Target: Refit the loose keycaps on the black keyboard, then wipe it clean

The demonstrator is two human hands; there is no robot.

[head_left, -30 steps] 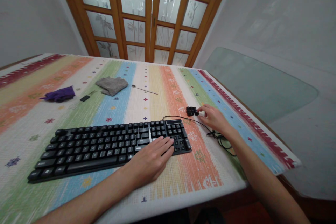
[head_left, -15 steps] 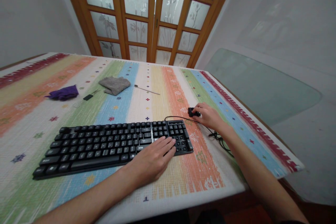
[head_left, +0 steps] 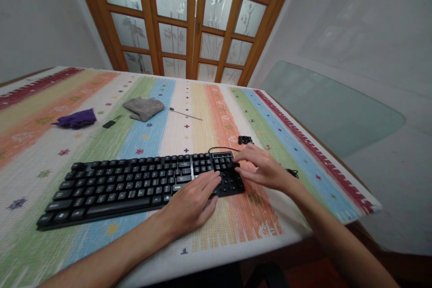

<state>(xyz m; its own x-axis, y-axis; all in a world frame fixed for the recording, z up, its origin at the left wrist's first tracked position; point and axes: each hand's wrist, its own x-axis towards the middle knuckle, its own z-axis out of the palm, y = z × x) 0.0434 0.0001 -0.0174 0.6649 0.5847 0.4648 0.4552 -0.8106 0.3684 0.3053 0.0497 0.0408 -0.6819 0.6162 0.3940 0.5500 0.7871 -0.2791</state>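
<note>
A black keyboard (head_left: pixel 118 189) lies across the tablecloth. Its number pad has several bare spots where keycaps are off. My left hand (head_left: pixel 192 200) rests flat over the lower right part of the keyboard, fingers stretched out, holding nothing. At the pad's right edge, my right hand (head_left: pixel 259 166) pinches a dark keycap (head_left: pixel 233 164) between thumb and fingers; the fingers partly cover it. Just beyond that hand sits a small cluster of loose black keycaps (head_left: pixel 245 140).
The keyboard's cable (head_left: pixel 292 173) runs behind my right hand. Farther back lie a purple cloth (head_left: pixel 77 119), a small black-handled brush (head_left: pixel 109 123), a grey cloth (head_left: pixel 144 108) and a thin rod with a dark tip (head_left: pixel 186 114). The striped tablecloth (head_left: pixel 216 229) covers the table.
My right hand has moved from the loose keycap cluster down and left to the number pad's right edge. My left hand stays on the keyboard. The view has shifted slightly.
</note>
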